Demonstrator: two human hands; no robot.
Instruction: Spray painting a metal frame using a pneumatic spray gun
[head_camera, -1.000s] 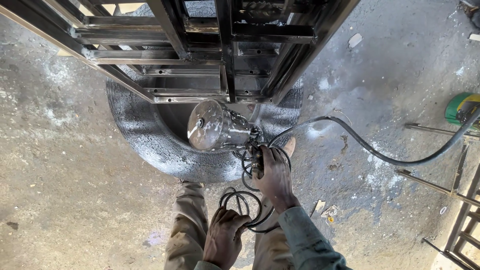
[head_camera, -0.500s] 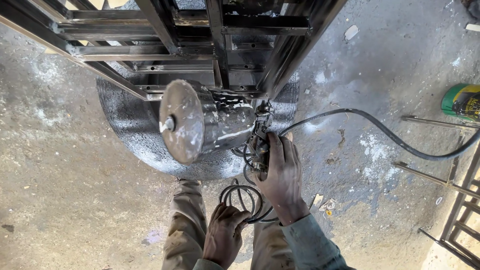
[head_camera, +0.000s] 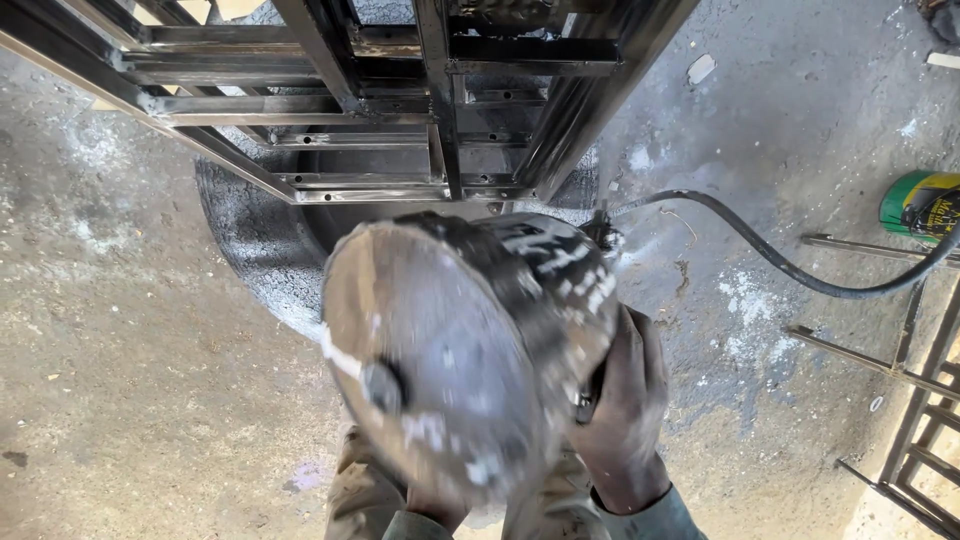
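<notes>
While the blurred metal cup of the spray gun (head_camera: 470, 360) fills the middle of the view with its round lid facing the camera, the left hand (head_camera: 437, 507) shows only at its lower edge, its grip impossible to tell. To the right, the right hand (head_camera: 625, 400) clenches the gun's body; the black hose (head_camera: 790, 265) runs off rightward past the dark steel frame (head_camera: 400, 110).
</notes>
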